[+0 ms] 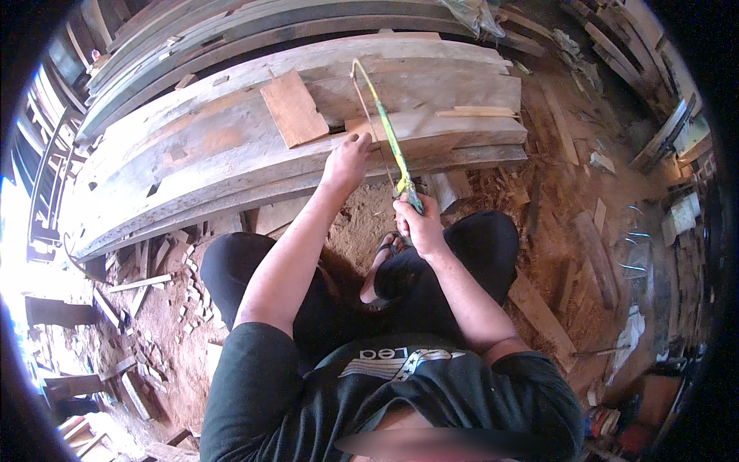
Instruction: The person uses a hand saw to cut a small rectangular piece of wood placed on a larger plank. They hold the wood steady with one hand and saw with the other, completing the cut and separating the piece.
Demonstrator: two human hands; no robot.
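Note:
My right hand (419,222) is wrapped round the handle of a bow saw with a yellow-green frame (387,127). The saw points away from me, and its thin blade (365,102) runs along the left side of the frame, close by my left fingers. With bent fingers my left hand (349,160) presses on a small wooden piece (359,125) at the near edge of stacked thick planks (231,165); the fingers partly cover it. Just left of that hand, a flat reddish-brown board (294,108) lies on the planks.
A narrow wood strip (477,112) rests on the planks' right end. More long timbers (254,32) lie behind. Wood offcuts (188,296) litter the ground at left, and loose boards (596,258) lie at right. Clear plastic (475,17) hangs at the far side.

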